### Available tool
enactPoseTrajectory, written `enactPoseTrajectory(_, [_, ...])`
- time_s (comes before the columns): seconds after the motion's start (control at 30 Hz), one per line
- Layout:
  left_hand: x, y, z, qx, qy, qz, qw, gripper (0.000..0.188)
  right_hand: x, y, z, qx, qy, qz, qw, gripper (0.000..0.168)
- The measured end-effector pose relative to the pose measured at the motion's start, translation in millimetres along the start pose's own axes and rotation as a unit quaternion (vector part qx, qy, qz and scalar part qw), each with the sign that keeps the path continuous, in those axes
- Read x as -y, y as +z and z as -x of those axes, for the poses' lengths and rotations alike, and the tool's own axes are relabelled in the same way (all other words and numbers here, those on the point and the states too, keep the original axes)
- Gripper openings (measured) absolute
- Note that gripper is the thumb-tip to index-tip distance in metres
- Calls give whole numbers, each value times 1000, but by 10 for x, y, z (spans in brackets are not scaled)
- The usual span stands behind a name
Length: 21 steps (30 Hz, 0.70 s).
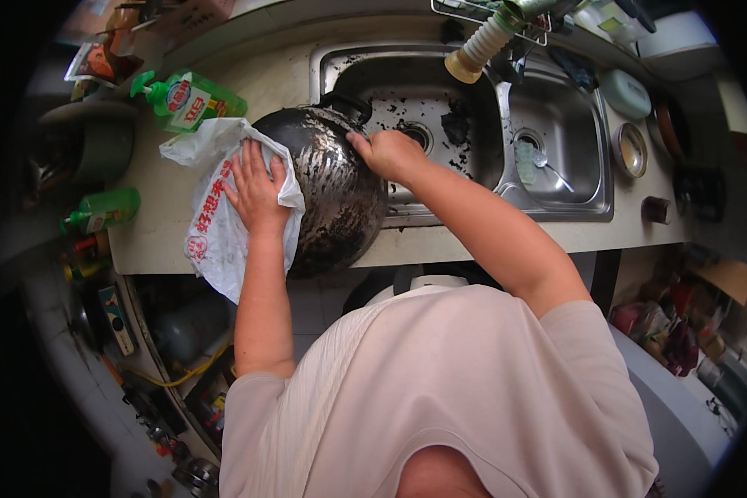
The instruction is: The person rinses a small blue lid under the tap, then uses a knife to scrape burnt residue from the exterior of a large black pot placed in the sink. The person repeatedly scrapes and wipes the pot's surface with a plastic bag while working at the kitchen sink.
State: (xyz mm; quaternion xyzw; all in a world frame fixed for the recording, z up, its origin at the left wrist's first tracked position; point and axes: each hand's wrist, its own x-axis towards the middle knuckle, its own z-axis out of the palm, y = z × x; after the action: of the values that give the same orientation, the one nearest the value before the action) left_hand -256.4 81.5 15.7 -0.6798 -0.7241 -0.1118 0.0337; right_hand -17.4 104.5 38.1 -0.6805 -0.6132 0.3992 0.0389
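A large blackened metal pan (333, 180), probably a wok, has its rounded underside exposed. Dark crust covers parts of it, and bare metal shows elsewhere. It overlaps the counter's front edge beside the sink, with a black handle (348, 107) at its far side. A white plastic bag (215, 215) with red printing lies along its left. My left hand (258, 187) rests flat on this bag, fingers apart. On the pan's right side is my right hand (391, 154), fingers curled and thumb against the metal. Whatever those fingers may hold is hidden.
Black flakes lie in the large steel sink basin (398, 112). A ribbed hose (482, 50) hangs above it. The smaller basin (560, 118) holds a spoon (551, 168). Green pump bottles (193, 103) stand left; a metal bowl (630, 150) sits at right.
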Motion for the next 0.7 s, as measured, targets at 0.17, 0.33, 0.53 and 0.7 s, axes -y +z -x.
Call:
enactPoseTrajectory(0.17, [15, 58, -45, -3, 2, -1, 1000, 55, -235, -63, 153, 30, -69, 10, 997, 68])
enactPoseTrajectory(0.33, [-9, 16, 1, -2, 2, 5, 1000, 55, -333, 46, 436, 24, -58, 10, 998, 67])
enactPoseTrajectory(0.53, [-21, 17, 3, 0, -1, 8, 1000, 54, -154, 4, 207, 59, -50, 51, 996, 70])
enactPoseTrajectory(0.7, [-22, 24, 15, 1, 1, 10, 1000, 54, -248, 62, -121, 25, 36, 6, 999, 74])
